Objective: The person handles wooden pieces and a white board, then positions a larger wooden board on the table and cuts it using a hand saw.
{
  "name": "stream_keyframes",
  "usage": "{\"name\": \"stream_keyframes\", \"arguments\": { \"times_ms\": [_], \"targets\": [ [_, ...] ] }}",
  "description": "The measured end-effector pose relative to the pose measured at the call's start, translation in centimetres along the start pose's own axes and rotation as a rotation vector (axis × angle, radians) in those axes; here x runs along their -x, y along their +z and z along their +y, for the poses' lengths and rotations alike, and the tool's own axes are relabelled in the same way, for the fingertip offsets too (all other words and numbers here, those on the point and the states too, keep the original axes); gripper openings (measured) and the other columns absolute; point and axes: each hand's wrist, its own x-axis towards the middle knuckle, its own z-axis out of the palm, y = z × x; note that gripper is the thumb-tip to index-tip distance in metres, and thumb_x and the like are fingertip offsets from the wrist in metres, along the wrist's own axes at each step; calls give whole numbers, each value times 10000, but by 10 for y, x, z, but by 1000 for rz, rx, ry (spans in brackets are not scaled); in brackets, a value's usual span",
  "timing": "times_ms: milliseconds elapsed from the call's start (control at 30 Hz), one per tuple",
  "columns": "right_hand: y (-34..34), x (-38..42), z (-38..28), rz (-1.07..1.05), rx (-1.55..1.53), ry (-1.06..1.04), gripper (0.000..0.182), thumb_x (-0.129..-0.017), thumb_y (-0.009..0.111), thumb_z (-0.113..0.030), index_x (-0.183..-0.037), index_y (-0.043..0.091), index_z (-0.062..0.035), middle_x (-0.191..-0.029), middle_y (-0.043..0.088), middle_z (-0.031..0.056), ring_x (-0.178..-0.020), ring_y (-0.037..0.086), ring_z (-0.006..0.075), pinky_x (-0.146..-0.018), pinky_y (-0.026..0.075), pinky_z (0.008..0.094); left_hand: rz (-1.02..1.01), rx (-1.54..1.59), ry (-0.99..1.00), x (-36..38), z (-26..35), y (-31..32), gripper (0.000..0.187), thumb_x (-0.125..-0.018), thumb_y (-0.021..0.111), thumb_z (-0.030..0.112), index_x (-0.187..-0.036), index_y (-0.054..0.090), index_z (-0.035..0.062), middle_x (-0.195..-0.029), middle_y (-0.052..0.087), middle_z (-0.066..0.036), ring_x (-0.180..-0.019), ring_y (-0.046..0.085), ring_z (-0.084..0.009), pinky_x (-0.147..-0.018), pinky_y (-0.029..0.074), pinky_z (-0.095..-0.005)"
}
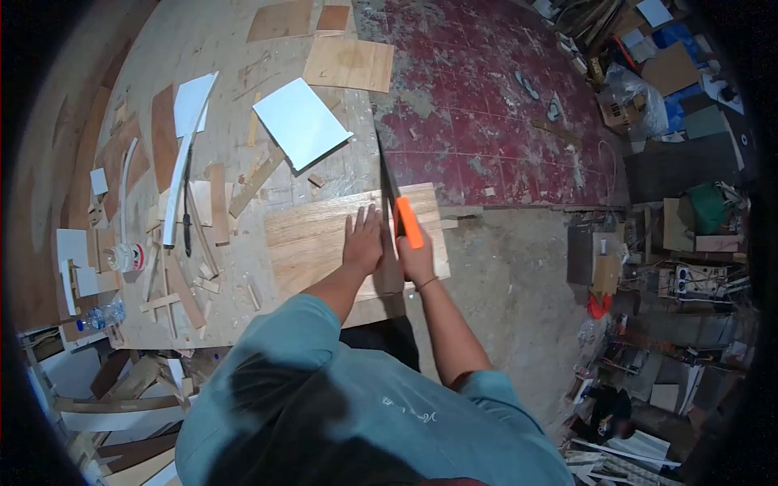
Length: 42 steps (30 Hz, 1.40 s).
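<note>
Orange shows on the handle (410, 223) of the saw (388, 166), and the right hand (417, 257) is closed tight around it. The right arm comes up from the near side and leans a bit to the left, with a thin band (427, 282) at the wrist. The saw's dark blade points away from the person, by the right edge of the tabletop (235, 49).

The left hand (362, 243) is open and pressed down on the board (312, 247), holding nothing in its grasp. Its fingers point away from the person, and its arm slants in from the near left. A brown strip (391, 263) lies across the board between the two hands.

The board is at the near right corner of the tabletop, and its right end sticks out past the edge. Just past its far side is a little block (315, 181), then a white sheet (301, 123).

Farther left are a long white stick (178, 190), a thin black tool (187, 231) and loose wood bits (185, 289). A tub (128, 257) sits near the left edge.
</note>
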Motion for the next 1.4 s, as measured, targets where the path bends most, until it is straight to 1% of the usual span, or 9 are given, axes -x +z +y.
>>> {"name": "stream_keyframes", "arguments": {
  "times_ms": [133,367,433,533,600,700,967,1167,1400],
  "targets": [
    [-16,27,-11,-80,-143,120,557,-770,476,4,-1326,480,35,-1216,598,221,-1128,582,322,-961,442,351,35,19,14,9,2,2,576,-942,417,260,-1464,295,48,-1561,213,-119,-1446,167,-307,-1166,79,-524],
    [-66,120,-51,-62,-43,128,500,-757,493,-15,-1254,540,-3,-706,540,11,-512,475,80,-466,399,245,14,-58,6,8,2,5,579,-966,349,318,-1481,266,65,-1577,168,-92,-1458,126,-277,-1173,60,-506],
    [-91,146,-103,-128,-31,360,543,-761,472,15,-1302,497,51,-1171,614,189,-1068,596,244,-935,433,300,8,-41,1,10,1,4,579,-967,347,319,-1482,264,68,-1578,163,-89,-1459,120,-274,-1174,55,-503],
    [-113,172,-123,-117,-23,390,527,-753,482,14,-1277,512,55,-1126,628,181,-1025,607,237,-913,446,300,-5,-32,4,9,1,5,576,-968,346,319,-1483,264,72,-1581,155,-85,-1462,108,-270,-1176,51,-499],
    [-117,181,-117,-101,46,257,378,-732,502,-17,-1102,566,35,-666,508,-1,-516,470,82,-469,401,243,63,6,19,9,-1,10,609,-931,429,286,-1475,274,60,-1568,188,-101,-1451,146,-290,-1170,76,-517],
    [-115,181,-104,-115,-7,383,552,-727,510,11,-1278,509,56,-1117,629,199,-1009,612,254,-903,452,300,67,11,29,10,-1,10,603,-933,426,285,-1473,280,59,-1567,193,-100,-1450,152,-292,-1172,73,-514],
    [-101,184,-116,-136,37,352,539,-724,509,-3,-1260,524,55,-1038,637,196,-923,616,263,-865,465,301,37,6,61,16,-14,0,766,-859,563,405,-1485,264,77,-1570,154,-152,-1453,128,-312,-1172,81,-499],
    [-106,183,-108,-121,-27,367,476,-719,508,2,-1189,551,63,-926,627,160,-837,596,232,-805,473,298,-293,-82,-123,-8,-42,-69,1348,-489,849,572,-1530,102,154,-1564,91,-215,-1445,38,-416,-1107,73,-657],
    [-109,186,-105,-192,-2,420,501,-720,522,2,-1217,539,63,-984,640,154,-886,600,216,-835,467,293,-217,-49,-267,10,-76,-85,1290,-541,826,588,-1522,130,120,-1567,133,-169,-1445,22,-413,-1110,49,-649]
  ]
}}
